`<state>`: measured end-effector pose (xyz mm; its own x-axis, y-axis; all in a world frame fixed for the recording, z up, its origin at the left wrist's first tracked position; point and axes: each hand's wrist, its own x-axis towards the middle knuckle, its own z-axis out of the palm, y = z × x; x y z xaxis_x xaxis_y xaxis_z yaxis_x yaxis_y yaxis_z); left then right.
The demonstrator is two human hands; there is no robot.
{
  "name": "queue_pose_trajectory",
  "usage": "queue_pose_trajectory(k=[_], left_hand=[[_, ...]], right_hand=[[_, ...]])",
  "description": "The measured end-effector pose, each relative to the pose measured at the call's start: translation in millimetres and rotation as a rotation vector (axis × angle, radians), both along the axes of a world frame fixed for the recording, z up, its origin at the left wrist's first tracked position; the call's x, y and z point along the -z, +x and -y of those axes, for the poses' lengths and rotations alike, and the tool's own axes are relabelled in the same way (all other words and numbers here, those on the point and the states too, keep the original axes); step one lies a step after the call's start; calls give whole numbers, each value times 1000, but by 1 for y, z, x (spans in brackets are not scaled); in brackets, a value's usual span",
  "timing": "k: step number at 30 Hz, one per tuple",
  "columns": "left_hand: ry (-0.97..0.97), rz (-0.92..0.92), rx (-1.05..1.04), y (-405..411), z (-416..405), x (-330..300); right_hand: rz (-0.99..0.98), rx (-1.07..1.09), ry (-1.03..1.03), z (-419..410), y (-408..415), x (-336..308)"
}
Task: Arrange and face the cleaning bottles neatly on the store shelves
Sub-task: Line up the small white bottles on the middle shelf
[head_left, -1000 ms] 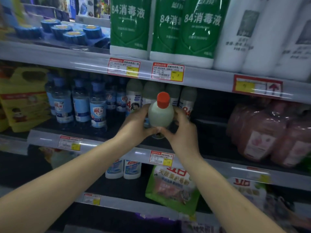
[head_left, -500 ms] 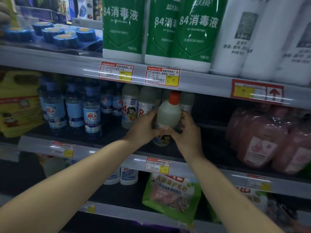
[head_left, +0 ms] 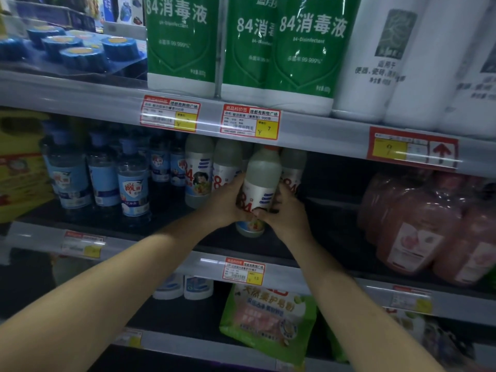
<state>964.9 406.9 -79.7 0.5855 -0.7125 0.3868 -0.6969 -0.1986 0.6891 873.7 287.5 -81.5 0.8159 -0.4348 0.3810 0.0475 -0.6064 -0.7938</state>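
A pale grey-white bottle with a red cap and a red "84" label stands upright on the middle shelf, its label facing me. My left hand wraps its left side and my right hand its right side, thumbs meeting low on the front. Similar "84" bottles stand in a row just behind and to the left. The cap is partly hidden by the shelf edge above.
Blue-labelled clear bottles fill the shelf to the left, with a yellow jug beyond. Pink bottles stand at the right. Large green disinfectant bottles and white bottles sit on the upper shelf. A green pouch lies on the lower shelf.
Both hands have carried the red-capped bottle from in front of the shelf into the middle shelf, and its "84" label now faces outward.
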Motion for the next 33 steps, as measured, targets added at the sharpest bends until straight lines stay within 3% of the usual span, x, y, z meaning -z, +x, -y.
queue_pose_trajectory(k=[3, 10, 16, 27, 33], left_hand=[[-12, -6, -11, 3, -1, 1], [180, 293, -352, -1, 19, 4], [270, 313, -489, -6, 33, 3], [179, 271, -458, 7, 36, 18], [173, 300, -338, 1, 19, 17]], right_hand=[[-16, 28, -54, 1, 8, 2], [-23, 107, -69, 8, 21, 2], [-70, 165, -82, 13, 43, -2], [-65, 192, -131, 13, 59, -2], [-45, 234, -114, 6, 49, 2]])
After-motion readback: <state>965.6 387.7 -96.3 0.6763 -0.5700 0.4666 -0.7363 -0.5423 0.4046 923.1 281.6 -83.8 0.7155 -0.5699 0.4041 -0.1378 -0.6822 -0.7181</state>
